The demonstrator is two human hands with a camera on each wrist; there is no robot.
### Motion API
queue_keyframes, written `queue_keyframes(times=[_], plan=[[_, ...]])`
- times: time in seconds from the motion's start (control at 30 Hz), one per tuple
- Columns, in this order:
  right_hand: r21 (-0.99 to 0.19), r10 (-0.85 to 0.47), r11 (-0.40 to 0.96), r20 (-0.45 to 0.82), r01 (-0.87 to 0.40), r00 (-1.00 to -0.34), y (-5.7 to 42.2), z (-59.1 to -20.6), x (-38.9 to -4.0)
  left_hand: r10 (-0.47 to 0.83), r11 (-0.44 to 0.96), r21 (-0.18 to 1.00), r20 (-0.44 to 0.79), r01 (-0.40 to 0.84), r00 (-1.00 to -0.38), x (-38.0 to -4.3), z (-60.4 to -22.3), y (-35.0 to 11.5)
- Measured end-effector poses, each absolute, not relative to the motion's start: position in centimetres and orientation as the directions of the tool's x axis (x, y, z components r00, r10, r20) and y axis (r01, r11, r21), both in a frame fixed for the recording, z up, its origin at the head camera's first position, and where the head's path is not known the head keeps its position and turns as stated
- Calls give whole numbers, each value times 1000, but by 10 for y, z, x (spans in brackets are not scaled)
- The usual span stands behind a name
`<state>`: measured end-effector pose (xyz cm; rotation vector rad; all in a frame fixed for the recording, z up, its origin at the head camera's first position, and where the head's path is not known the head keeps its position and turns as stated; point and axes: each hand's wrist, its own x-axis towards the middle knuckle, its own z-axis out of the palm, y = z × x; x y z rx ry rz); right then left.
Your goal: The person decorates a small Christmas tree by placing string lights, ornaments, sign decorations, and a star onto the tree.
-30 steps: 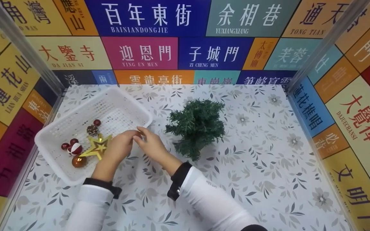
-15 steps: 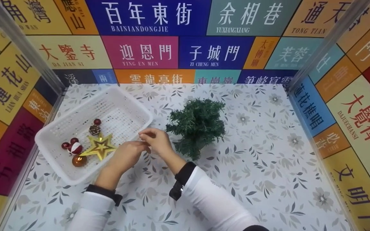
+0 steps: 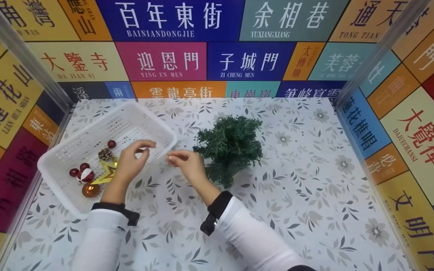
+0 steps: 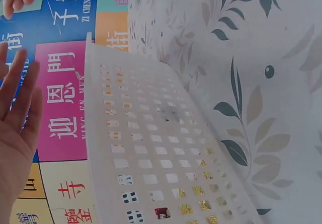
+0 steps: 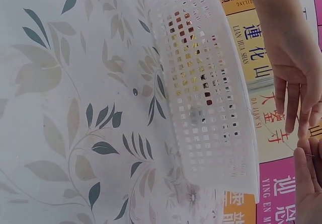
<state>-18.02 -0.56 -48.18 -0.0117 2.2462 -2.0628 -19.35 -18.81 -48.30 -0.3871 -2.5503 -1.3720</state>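
My right hand [image 3: 191, 165] is raised between the white basket and the small green artificial tree, its thumb and fingertips pinched together. In the right wrist view a thin thread [image 5: 271, 132] runs to the fingertips of this hand [image 5: 308, 181]. My left hand [image 3: 131, 162] hovers over the near right side of the basket [image 3: 85, 137], apart from the right hand, fingers loosely extended with nothing between them. Below it lies a gold star [image 3: 107, 172], partly hidden by the hand. The tree [image 3: 232, 145] stands just beyond the right hand.
Also in the basket are a pine cone [image 3: 105, 154], a red-and-white ball [image 3: 86, 175], an orange ball [image 3: 90, 189] and several small red balls [image 3: 111, 143]. Panels with printed characters [image 3: 160, 62] enclose the leaf-patterned table [image 3: 315, 210] at the back and sides.
The hands were together beside the basket's right rim. Now the left hand has drawn away up and to the left, over the basket, while the right hand has shifted slightly right since a second ago.
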Motion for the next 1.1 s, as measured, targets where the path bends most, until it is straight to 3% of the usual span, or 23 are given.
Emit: queue_keyframes(times=[0.13, 0.27, 0.43, 0.6, 0.83, 1.1], plan=[[-994, -57, 99, -53, 47, -997, -6, -482, -180, 90, 720, 656, 237, 227, -967, -218, -487, -198], [-993, -66, 110, -48, 40, -997, -6, -482, -179, 137, 856, 506, -22, 107, -990, -233, -490, -205], [-995, -62, 89, -59, 54, -996, -6, -483, -180, 183, 850, 524, -210, 47, -960, -232, -491, -211], [-996, -31, 69, -61, 59, -998, -5, -484, -184, 273, 774, 629, -225, 74, -935, -223, -490, -214], [-997, -17, 23, -80, 80, -997, -4, -482, -186, 347, 736, 663, -196, 137, -917, -211, -493, -214], [-998, 5, 2, -65, 65, -998, -6, -479, -184, 304, 752, 648, -176, 122, -936, -210, -497, -207]])
